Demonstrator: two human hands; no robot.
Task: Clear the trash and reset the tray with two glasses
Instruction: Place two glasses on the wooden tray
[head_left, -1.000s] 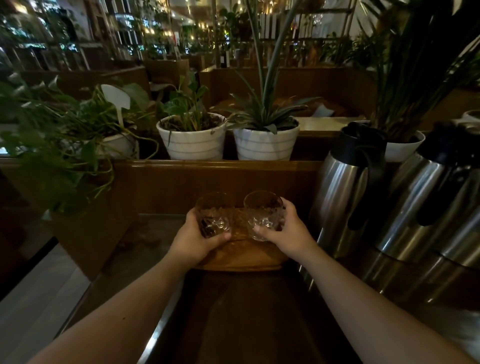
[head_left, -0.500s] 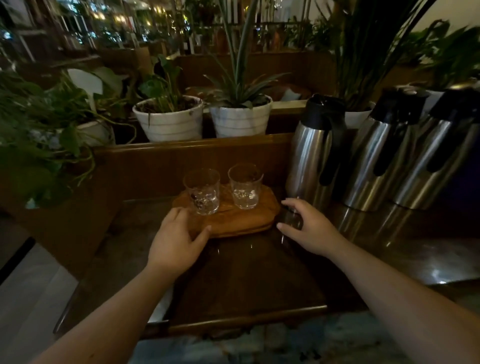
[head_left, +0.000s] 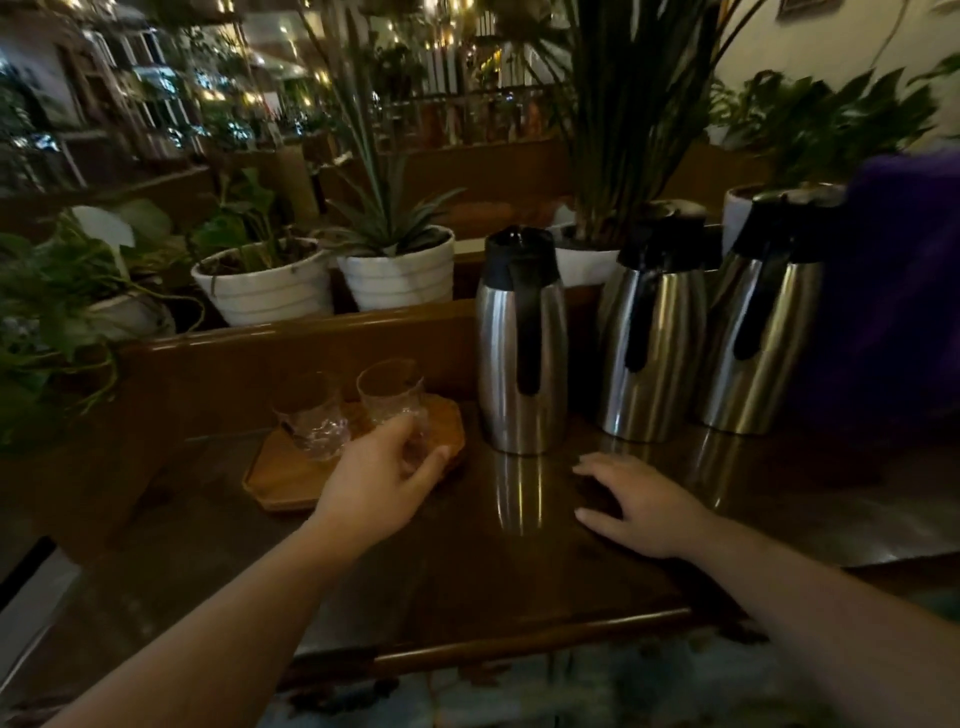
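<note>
A small wooden tray (head_left: 278, 480) lies on the dark table, left of centre. Two clear patterned glasses stand upright on it side by side: the left glass (head_left: 310, 418) and the right glass (head_left: 388, 388). My left hand (head_left: 376, 480) reaches over the tray's front right corner. Its fingers and thumb curl around the base of the right glass. My right hand (head_left: 639, 504) lies flat on the table with its fingers spread and holds nothing, in front of the steel jugs. No trash shows in view.
Three steel vacuum jugs (head_left: 522, 343) (head_left: 654, 332) (head_left: 763, 322) with black lids stand right of the tray. A wooden partition (head_left: 311, 353) backs the table, with white plant pots (head_left: 265, 288) (head_left: 400, 273) behind it. A purple shape (head_left: 893, 286) fills the right side. The table's front edge (head_left: 519, 639) is near me.
Both hands let go of the glasses and drew back. Now my left hand has closed around the right glass's base, and my right hand has slid right onto the table.
</note>
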